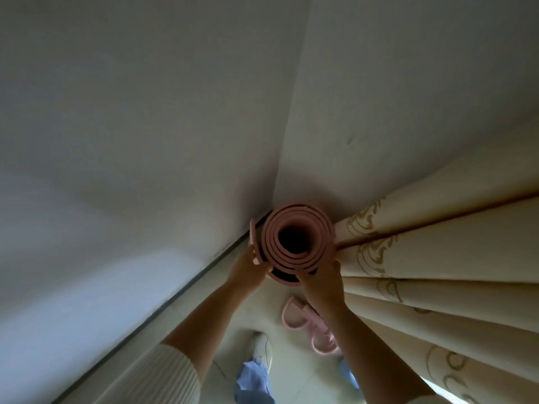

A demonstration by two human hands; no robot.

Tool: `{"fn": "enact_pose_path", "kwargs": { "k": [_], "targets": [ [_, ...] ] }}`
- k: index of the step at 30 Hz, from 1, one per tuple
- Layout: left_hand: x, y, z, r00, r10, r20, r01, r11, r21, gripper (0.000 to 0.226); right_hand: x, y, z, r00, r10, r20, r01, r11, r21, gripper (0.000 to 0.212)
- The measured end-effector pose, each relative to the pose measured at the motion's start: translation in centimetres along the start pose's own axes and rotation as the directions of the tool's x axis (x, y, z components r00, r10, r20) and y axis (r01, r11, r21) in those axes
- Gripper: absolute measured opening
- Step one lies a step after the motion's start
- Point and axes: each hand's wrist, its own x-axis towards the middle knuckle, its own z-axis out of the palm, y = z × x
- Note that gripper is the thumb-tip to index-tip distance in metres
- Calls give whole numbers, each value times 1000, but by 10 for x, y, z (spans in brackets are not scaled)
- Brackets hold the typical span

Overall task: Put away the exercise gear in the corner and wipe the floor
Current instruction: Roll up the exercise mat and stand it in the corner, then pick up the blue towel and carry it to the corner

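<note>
A pink rolled exercise mat [306, 225] stands upright in the corner where two white walls meet; I look down its dark hollow core. My left hand [248, 268] grips the roll's left side, by the loose outer flap. My right hand [322, 279] clasps its near right edge. On the floor below lies a pink handled piece of exercise gear [309, 326], partly hidden behind my right forearm.
A cream curtain [437, 258] with gold pattern hangs in folds right beside the mat. A dark baseboard [163, 304] runs along the left wall. My white shoe [262, 349] and blue trouser leg stand on the pale floor [294, 371].
</note>
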Motion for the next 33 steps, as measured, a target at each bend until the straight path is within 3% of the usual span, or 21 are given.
{"fn": "enact_pose_path", "kwargs": {
  "k": [3,7,11,16,26,33],
  "targets": [
    [-8,-1,-4,999,-54,-7,54,998,-12,56,-9,-8,-2,999,8,-40,-10,999,-49,89],
    [-33,0,-9,998,-49,-29,48,998,-30,54,-29,-21,-8,996,-78,-47,64,968,-241,91],
    [-67,-8,-21,989,-61,-135,59,998,-16,54,-60,-39,-6,988,-133,80,153,920,-362,80],
    [-140,-50,-55,941,-26,-338,33,999,14,54,-123,-69,16,918,-318,239,388,847,-364,68],
    [-397,-250,-79,679,-62,-731,55,998,-34,46,-376,-70,116,652,-527,546,748,564,-350,61],
    [-618,-413,-61,398,-259,-880,187,962,-198,49,-604,-26,197,300,-513,804,952,220,-215,65]
  ]
}}
